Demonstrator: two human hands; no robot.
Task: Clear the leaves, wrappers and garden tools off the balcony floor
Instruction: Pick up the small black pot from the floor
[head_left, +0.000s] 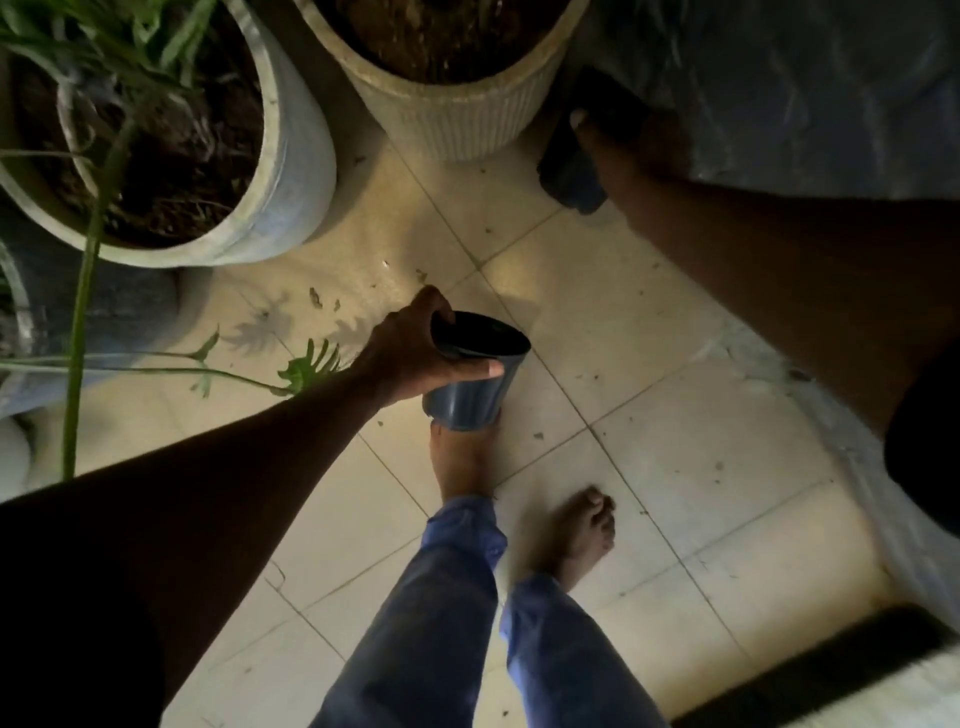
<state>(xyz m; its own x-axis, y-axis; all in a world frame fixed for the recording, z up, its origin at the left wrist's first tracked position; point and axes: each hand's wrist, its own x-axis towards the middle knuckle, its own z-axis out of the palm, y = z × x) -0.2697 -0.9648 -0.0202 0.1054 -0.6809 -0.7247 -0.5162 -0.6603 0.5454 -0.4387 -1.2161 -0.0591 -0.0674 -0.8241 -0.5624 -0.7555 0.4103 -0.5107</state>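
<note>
Left hand (415, 348) gripped a small blue pot (475, 379) by its rim, held above the floor (649, 364). Right hand (613, 140) clasped a dark pot (571, 171) beside the ribbed planter (441, 104). Leaf bits (315, 296) remained on the tiles. Risk: rim grip slipping, pot dropping onto the bare foot (457, 457).

Small dark pot (475, 371) upright above tiles; leaf bits (315, 296) scattered.

Pale tiled floor (649, 338) bears leaf scraps (316, 296) and two planters (291, 171).
</note>
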